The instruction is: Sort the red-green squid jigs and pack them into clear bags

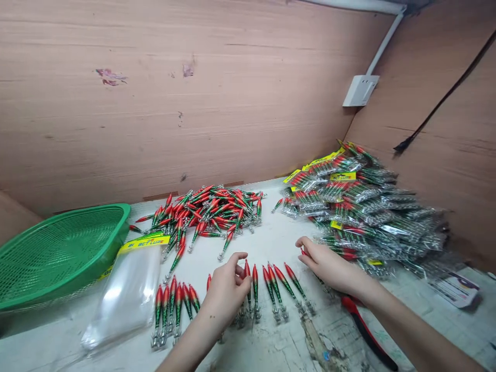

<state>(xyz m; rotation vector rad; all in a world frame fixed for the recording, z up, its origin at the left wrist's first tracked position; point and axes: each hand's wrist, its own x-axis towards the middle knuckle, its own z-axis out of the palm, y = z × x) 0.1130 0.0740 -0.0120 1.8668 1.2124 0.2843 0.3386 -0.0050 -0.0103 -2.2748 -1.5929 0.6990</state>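
Red-and-green squid jigs with silvery hook crowns lie in a loose row across the table. My left hand (pixel 228 287) is over the middle of that row, its thumb and index finger apart beside an upright-lying squid jig (pixel 255 289). Its other fingers are hidden. At the right end of the row, the fingers of my right hand (pixel 320 261) are closed on a squid jig (pixel 304 252), whose red tip shows; the hand covers most of its body. Several more squid jigs (pixel 178 305) lie side by side left of my left hand.
Behind the row is a loose heap of squid jigs (pixel 211 209). Packed bags of jigs (pixel 360 201) are piled at right. Clear plastic bags (pixel 126 294) with yellow headers lie beside a green basket (pixel 116 217). Red-and-black-handled pliers (pixel 368 330) rest under my right forearm.
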